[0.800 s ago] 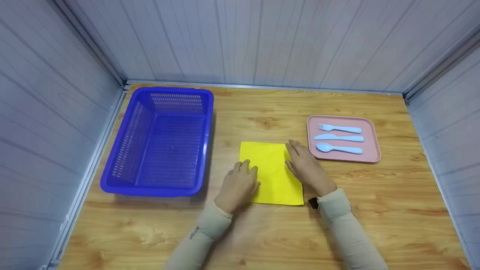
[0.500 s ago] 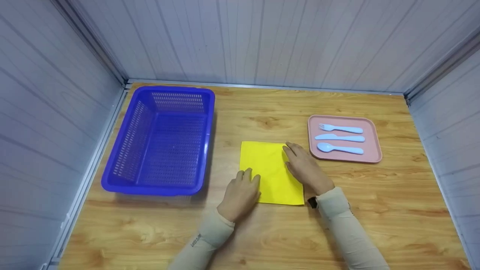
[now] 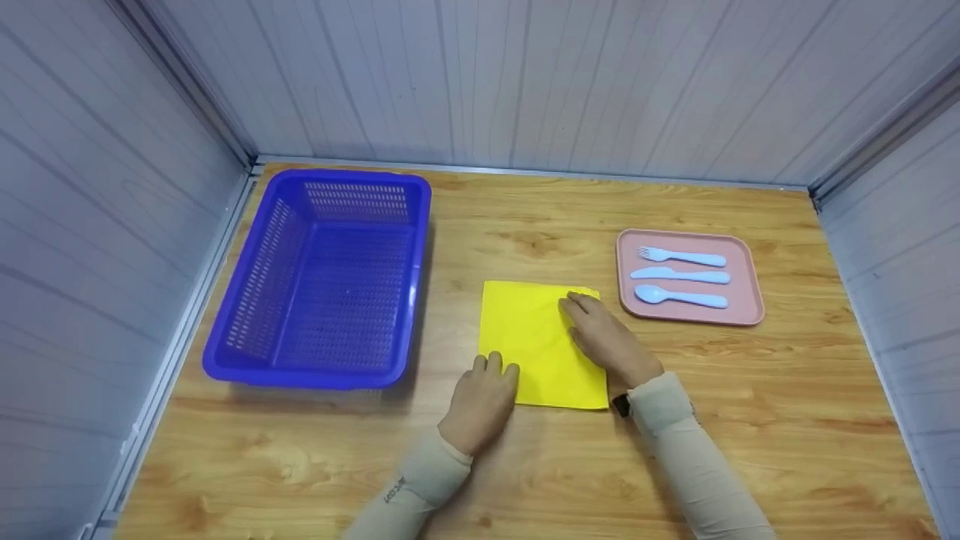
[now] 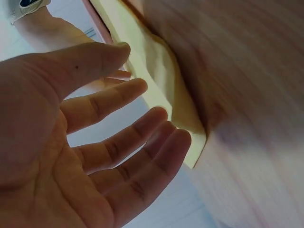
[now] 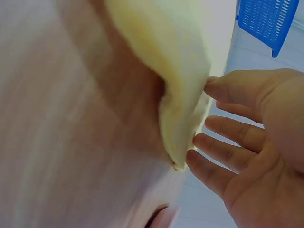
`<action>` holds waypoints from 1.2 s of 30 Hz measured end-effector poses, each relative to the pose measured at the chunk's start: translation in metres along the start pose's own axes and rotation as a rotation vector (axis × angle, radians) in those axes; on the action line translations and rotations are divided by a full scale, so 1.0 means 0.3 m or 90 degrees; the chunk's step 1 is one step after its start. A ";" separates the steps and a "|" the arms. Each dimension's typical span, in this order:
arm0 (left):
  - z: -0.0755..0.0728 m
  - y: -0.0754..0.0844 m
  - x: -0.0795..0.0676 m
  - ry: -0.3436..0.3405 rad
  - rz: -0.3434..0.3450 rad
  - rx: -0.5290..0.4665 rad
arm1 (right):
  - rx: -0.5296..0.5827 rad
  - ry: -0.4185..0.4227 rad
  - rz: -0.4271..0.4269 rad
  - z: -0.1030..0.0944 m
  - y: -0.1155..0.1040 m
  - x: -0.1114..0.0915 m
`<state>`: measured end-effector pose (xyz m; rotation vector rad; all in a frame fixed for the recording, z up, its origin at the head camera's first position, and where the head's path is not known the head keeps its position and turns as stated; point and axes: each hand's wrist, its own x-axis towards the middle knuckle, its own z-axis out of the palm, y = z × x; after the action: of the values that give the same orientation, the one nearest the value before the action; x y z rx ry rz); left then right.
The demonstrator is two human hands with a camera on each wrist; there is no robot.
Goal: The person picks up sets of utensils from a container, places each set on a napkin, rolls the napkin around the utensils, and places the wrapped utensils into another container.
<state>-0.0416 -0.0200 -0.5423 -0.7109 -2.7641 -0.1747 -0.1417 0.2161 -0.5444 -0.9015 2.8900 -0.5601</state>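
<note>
A yellow folded cloth [image 3: 540, 341] lies as a square on the table in the head view. My left hand [image 3: 482, 397] is over its near left corner, with loosely bent fingers. My right hand [image 3: 606, 339] lies over the cloth's right side, fingertips near the far right corner. In the left wrist view, the fingers [image 4: 137, 161] reach to the edge of the cloth [image 4: 164, 78] without curling round it. The right wrist view has the thumb and fingertips [image 5: 204, 164] against or close to the cloth's raised edge [image 5: 183, 95]; exact contact is unclear.
A blue plastic basket [image 3: 415, 285] with slotted walls stands on the left. At the right, a pink tray [image 3: 742, 289] carries a light blue fork [image 3: 690, 257], knife [image 3: 686, 276] and spoon [image 3: 686, 297]. Panel walls [image 3: 517, 82] enclose the wooden table [image 3: 525, 487] at the back and sides.
My left hand has slid along the cloth's left edge toward the near corner. The right hand has shifted slightly left and nearer, uncovering the far right corner. The cloth has stayed almost in place.
</note>
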 end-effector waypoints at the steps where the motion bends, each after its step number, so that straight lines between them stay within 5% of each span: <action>1: 0.003 0.002 -0.002 0.001 -0.002 0.000 | 0.001 -0.002 0.000 0.004 0.002 -0.003; 11: 0.012 0.017 0.003 0.004 -0.033 0.051 | 0.010 -0.010 0.022 0.000 -0.009 0.003; 18: 0.010 0.009 0.054 0.004 -0.052 0.034 | -0.019 -0.015 0.077 -0.009 0.001 -0.001; 30: 0.012 -0.084 0.150 -0.114 -0.109 -0.057 | -0.006 -0.006 0.142 -0.019 0.003 -0.010; 36: 0.013 -0.122 0.195 -0.218 -0.120 -0.109 | -0.003 0.011 0.171 -0.017 -0.001 -0.014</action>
<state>-0.1094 -0.0247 -0.5301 -0.5638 -3.1755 -0.3628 -0.1390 0.2201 -0.5397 -0.4980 2.9586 -0.5366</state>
